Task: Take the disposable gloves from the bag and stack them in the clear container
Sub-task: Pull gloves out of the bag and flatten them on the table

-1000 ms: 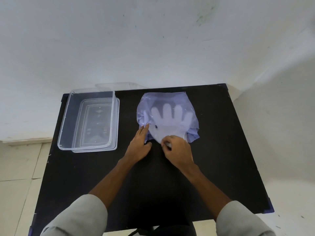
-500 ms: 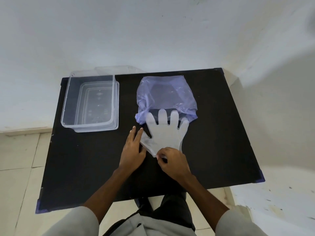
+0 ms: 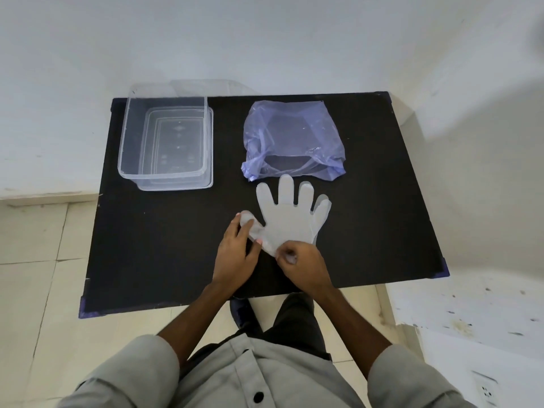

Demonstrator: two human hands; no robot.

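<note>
Plastic gloves out of bag, on worktop. Left hand, right hand fingers pinch cuff end (thin stack?). Container empty, stacking not started.

Left hand, right hand pinch gloves near bag.

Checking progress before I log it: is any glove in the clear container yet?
No: the clear container is bare inside, and the gloves lie on the table just outside the bag.

Flat translucent gloves lie near purple bag, clear container apart.
</note>
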